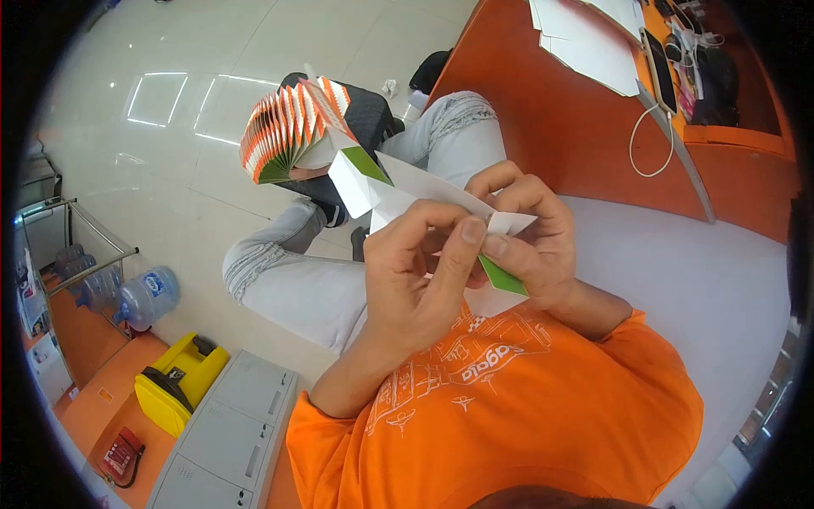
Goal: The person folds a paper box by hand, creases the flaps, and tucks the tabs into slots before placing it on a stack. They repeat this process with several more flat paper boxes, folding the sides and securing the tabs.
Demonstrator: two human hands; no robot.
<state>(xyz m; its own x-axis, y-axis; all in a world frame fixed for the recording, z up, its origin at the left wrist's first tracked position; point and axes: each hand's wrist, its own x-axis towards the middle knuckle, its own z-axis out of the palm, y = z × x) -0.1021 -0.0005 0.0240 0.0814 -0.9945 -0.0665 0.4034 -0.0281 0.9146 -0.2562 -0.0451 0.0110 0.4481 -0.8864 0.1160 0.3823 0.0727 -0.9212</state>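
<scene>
Between my two hands is a white and green paper carton (354, 184), partly folded, with flaps sticking out at both ends. My left hand (411, 276) pinches its near edge with the thumb and bent fingers. My right hand (536, 233) grips the other end, its thumb pressed beside a green flap. The fingertips of both hands nearly meet over a white flap. Beyond the carton, a fanned stack of orange, white and green folded cards (284, 131) rests on a dark surface. My fingers hide part of the carton's middle.
An orange desk (543, 119) on the right holds white paper sheets (585, 47) and a phone (658, 72) with a hanging white cable. Water bottles (146, 297), a yellow bin (180, 386), a grey cabinet (225, 433) and a red telephone (121, 454) are at left.
</scene>
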